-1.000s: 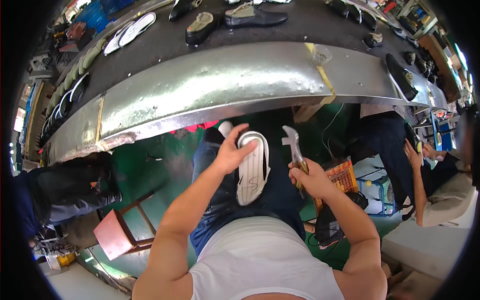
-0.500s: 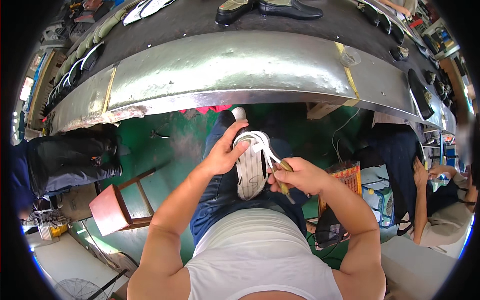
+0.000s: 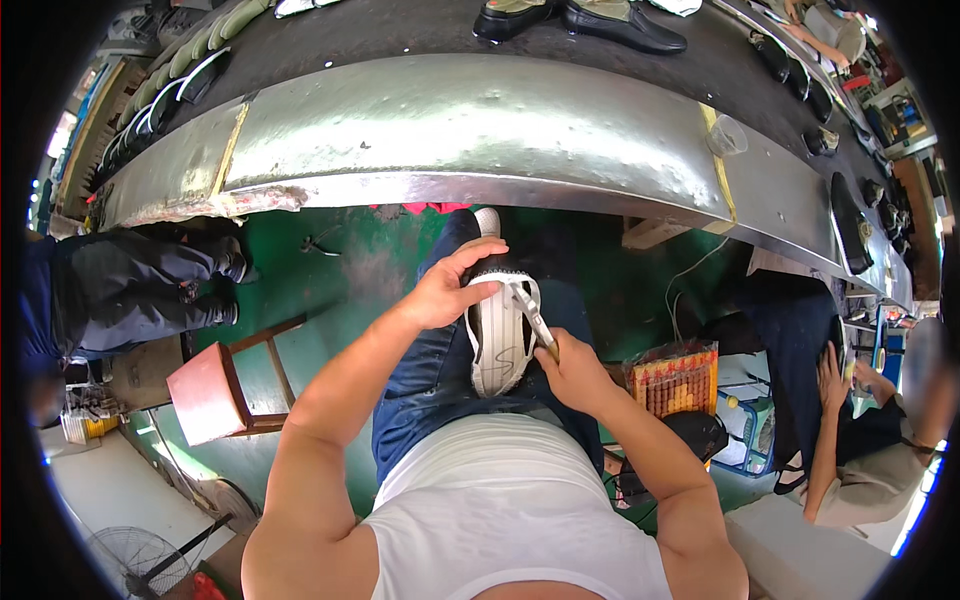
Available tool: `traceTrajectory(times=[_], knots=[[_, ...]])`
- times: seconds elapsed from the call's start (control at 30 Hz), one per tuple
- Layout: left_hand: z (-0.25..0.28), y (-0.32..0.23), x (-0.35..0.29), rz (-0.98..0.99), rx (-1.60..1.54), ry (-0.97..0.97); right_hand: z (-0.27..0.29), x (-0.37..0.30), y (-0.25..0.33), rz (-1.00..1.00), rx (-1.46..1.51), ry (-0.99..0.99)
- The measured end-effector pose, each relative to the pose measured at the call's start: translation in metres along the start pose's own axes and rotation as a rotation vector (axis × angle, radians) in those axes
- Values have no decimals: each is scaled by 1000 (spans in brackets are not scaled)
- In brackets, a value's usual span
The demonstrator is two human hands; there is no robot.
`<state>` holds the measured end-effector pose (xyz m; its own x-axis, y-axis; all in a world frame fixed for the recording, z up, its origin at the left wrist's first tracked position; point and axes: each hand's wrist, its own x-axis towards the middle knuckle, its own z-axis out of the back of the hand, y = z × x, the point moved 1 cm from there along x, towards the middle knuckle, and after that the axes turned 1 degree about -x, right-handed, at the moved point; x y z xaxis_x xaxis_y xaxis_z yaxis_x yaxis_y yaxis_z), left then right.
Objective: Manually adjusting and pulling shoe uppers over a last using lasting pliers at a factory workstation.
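Note:
A pale grey and white shoe upper (image 3: 492, 350) with a dark curved line rests on my lap, its far end dark inside a white rim. My left hand (image 3: 448, 290) is closed on the far left of the shoe, thumb pressed on its rim. Closed round the handles of metal pliers (image 3: 534, 316), my right hand (image 3: 576, 374) is at the shoe's right side. The jaws reach the white rim near the far end; whether they pinch it is too small to tell.
A metal-edged workbench (image 3: 460, 130) runs ahead, with black shoes (image 3: 625, 28) on top. At left stands a reddish stool (image 3: 208, 392). A beaded seat mat (image 3: 675, 380) is at right. Other people sit or stand at both sides.
The white strip that looped loosely beside the shoe no longer hangs out. My right hand has turned the pliers, and their jaws now meet the rim. My left hand keeps its hold.

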<state>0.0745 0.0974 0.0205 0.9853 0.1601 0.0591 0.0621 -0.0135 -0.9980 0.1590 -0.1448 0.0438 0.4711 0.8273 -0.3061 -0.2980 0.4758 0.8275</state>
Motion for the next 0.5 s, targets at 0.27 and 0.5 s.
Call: traceTrajectory(times=[0.27, 0.5], knots=[[-2, -18, 13, 332, -62, -131, 12, -12, 20, 9, -67, 82], [-21, -52, -39, 172, -391, -642, 60, -59, 4, 72, -147, -106]])
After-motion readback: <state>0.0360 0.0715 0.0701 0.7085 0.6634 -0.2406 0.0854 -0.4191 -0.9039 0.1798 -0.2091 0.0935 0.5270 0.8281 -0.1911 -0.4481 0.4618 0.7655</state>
